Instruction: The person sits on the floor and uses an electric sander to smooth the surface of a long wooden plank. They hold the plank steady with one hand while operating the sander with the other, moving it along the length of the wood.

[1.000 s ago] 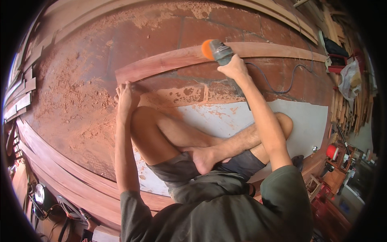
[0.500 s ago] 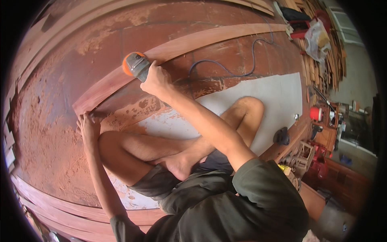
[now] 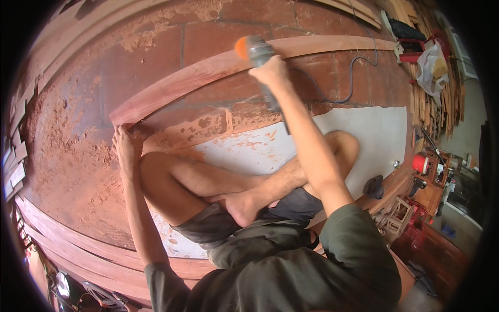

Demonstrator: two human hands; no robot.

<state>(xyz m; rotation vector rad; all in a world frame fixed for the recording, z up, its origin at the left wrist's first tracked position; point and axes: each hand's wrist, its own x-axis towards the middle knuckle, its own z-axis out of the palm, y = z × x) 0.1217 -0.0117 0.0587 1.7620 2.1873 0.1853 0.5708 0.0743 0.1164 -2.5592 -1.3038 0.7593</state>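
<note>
A long, thin reddish wooden plank lies slantwise across the tiled floor in front of my crossed legs. My left hand is closed on its near left end. My right hand grips a grey angle grinder with an orange disc at its head. The grinder is over the middle of the plank, the disc blurred at the plank's far edge; whether it touches the wood I cannot tell. The tool's rear body hangs below my right hand, partly hidden by the forearm.
A dark power cord curls over the floor on the right. Reddish sawdust covers the left floor and part of a white sheet under my legs. More planks lie behind me; stacked wood strips stand at right.
The grinder and my right hand have moved right and away along the plank, from its left part to about its middle. My left hand stays at the plank's end. The view has shifted slightly.
</note>
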